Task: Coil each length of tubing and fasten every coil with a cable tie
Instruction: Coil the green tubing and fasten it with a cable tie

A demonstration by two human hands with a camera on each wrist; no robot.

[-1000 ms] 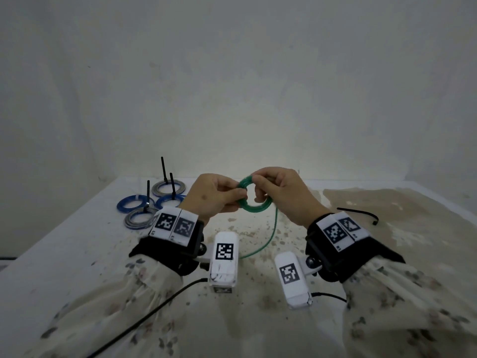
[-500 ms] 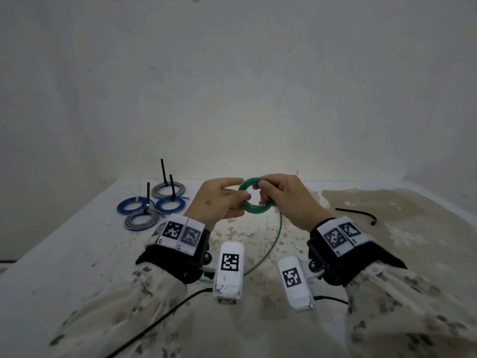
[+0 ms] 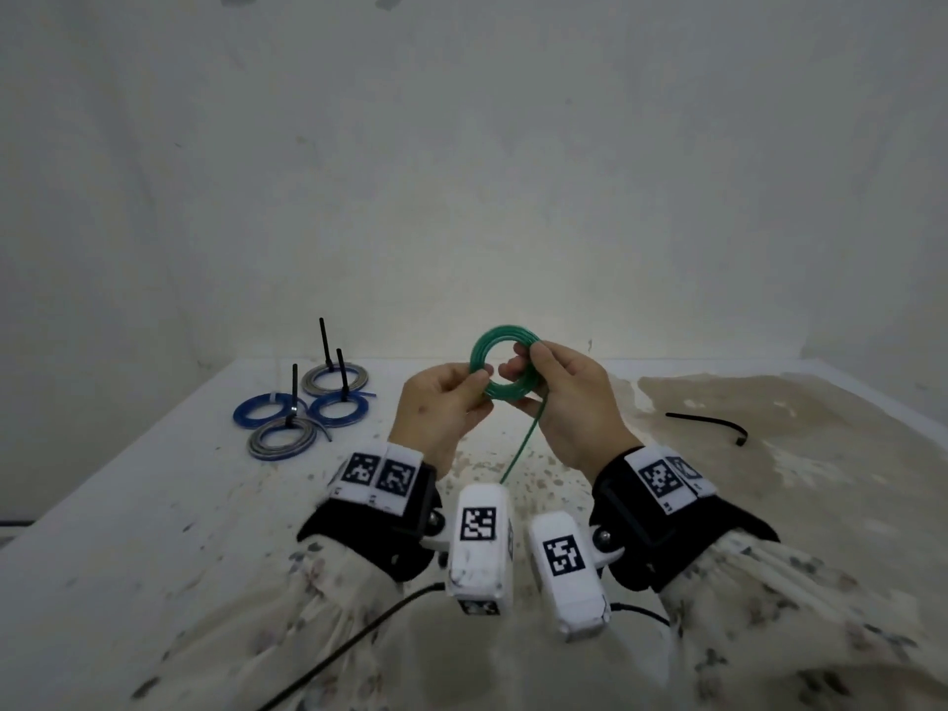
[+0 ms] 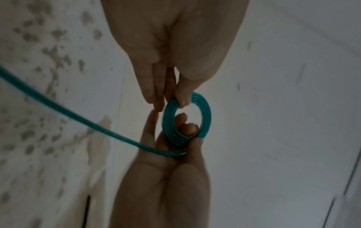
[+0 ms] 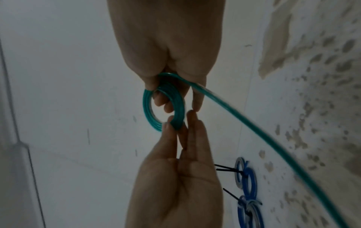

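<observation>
Both hands hold a small coil of green tubing [image 3: 505, 362] upright above the table's middle. My left hand [image 3: 464, 390] pinches the coil's left rim between thumb and fingers. My right hand [image 3: 523, 374] grips the right rim, with fingers through the ring. The uncoiled green tail [image 3: 520, 443] leaves the right hand's side and hangs toward me. In the left wrist view the left hand [image 4: 175, 100] pinches the coil [image 4: 207, 118] from above and the right hand [image 4: 187, 138] from below. The right wrist view shows the right hand [image 5: 168, 95] on the coil [image 5: 147, 108], with the left hand [image 5: 175, 128] opposite.
Several blue and grey coils [image 3: 308, 410], each with a black cable tie standing up, lie at the table's far left. They also show in the right wrist view as tied coils [image 5: 246, 185]. One loose black cable tie [image 3: 708, 423] lies to the right on the stained tabletop [image 3: 769, 505].
Both hands have lifted the green coil a little higher and turned it more face-on to me. The hanging tail has swung with it.
</observation>
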